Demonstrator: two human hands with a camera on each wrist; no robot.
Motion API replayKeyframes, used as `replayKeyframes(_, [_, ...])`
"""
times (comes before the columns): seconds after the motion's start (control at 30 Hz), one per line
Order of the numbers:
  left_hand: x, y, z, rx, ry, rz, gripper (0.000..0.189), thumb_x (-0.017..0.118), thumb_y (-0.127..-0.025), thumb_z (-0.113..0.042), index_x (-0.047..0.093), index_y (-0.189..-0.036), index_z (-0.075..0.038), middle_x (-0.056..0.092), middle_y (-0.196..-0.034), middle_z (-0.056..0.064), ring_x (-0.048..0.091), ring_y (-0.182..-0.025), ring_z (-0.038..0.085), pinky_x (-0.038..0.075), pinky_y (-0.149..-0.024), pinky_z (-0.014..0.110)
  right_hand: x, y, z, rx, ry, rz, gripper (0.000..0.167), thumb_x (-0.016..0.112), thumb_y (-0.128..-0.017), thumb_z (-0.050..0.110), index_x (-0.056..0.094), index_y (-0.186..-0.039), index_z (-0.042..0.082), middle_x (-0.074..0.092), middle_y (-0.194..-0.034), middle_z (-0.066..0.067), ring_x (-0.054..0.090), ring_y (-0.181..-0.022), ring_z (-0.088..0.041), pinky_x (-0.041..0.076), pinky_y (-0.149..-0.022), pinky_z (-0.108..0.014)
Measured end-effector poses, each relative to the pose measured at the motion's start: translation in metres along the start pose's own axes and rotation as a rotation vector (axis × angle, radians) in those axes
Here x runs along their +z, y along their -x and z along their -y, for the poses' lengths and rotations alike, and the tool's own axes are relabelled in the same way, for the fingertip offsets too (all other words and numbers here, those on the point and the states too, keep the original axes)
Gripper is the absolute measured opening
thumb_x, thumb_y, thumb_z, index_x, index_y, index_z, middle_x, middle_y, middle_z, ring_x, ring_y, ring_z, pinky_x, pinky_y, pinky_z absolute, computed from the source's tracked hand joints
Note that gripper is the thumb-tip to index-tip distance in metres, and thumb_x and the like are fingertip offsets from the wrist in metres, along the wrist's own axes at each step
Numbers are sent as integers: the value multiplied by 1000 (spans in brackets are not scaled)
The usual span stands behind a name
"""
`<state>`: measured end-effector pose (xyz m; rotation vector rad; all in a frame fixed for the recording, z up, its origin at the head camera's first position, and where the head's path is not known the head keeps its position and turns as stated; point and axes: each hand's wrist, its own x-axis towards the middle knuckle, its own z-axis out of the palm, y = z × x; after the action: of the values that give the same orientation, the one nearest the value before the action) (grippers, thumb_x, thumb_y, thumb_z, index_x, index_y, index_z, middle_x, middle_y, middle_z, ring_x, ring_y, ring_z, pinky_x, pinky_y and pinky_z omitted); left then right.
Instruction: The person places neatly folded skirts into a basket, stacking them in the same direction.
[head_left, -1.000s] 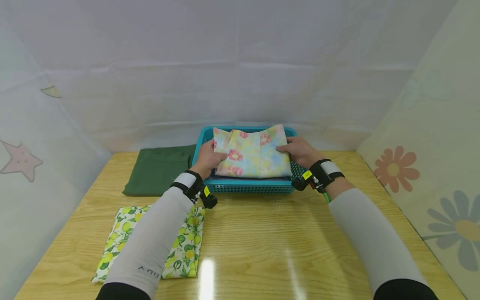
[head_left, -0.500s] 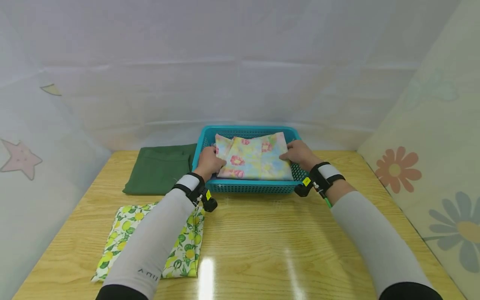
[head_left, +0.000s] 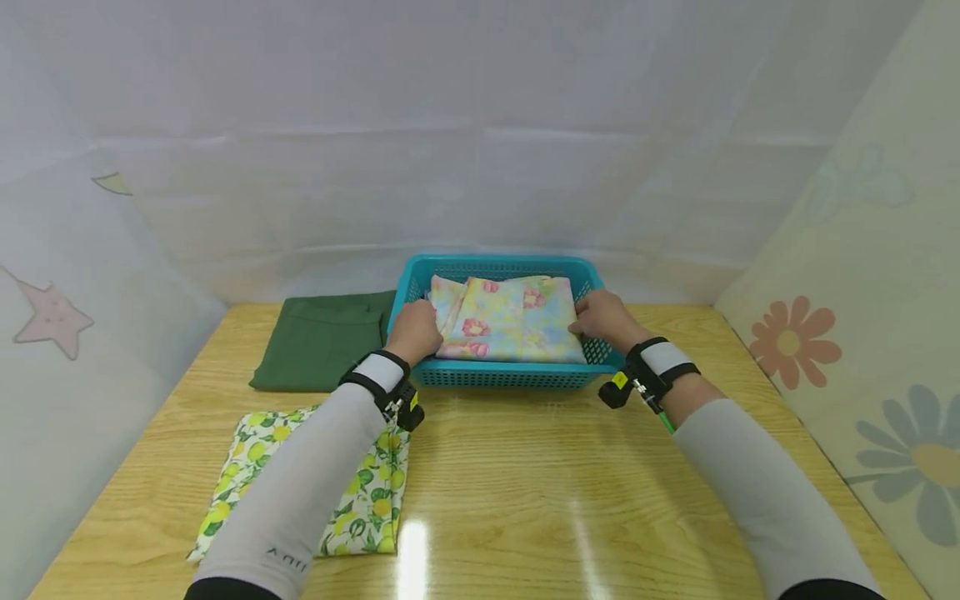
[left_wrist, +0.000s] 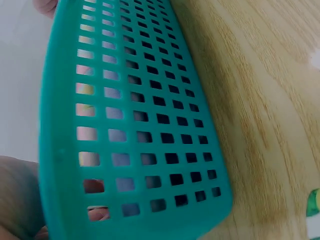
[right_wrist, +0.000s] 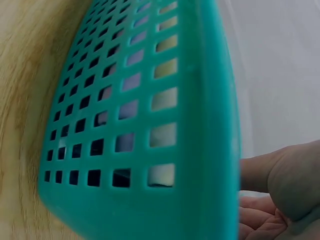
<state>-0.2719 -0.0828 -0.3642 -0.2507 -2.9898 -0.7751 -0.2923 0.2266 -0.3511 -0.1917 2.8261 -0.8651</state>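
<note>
A folded pastel cloth with pink flowers lies in a blue plastic basket. At the basket's left end my left hand reaches down over the rim, its fingers hidden inside beside the cloth. My right hand is over the right end, thumb and fingertips right at the cloth's edge. Through the basket's holes in the right wrist view, pale cloth and a lilac layer beneath it show. There the right hand appears behind the rim, thumb apart from the fingers. The left wrist view shows part of the left hand beyond the rim.
A folded dark green cloth lies left of the basket. Nearer, a lemon-print folded cloth is partly covered by the left forearm. The wooden table meets a white curtain behind the basket.
The pastel cloth has sunk lower and lies flatter in the basket. My right hand has slid outward off its edge; my left hand has dipped deeper, its fingers no longer in sight.
</note>
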Motion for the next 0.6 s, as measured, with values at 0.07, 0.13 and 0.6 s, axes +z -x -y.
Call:
replayKeyframes(0.07, [-5,6,0,50,-23,-13,46,60,-88,7,31,-59,-13,22,-53,-2,25,-49,13,23,-47,27,-3,6,-3,-23,-26,5,35,65,-96,8,61,-122,-14,67,-110,-29,70,-88,-32,57,-83,-45])
replayKeyframes(0.13, [-13,16,0,90,-20,-27,49,62,-90,3,31,-57,-14,22,-51,-3,26,-46,13,24,-48,27,-7,15,-8,-58,-51,0,42,62,-97,9,54,-131,-16,62,-120,-33,68,-98,-37,55,-89,-49])
replayKeyframes(0.6, [-74,170,89,60,80,-107,28,70,-93,-10,66,-117,5,72,-101,17,71,-88,30,59,-72,43,18,86,11,-465,43,-165,38,69,-93,6,60,-129,-2,65,-121,-20,65,-104,-34,56,-85,-44])
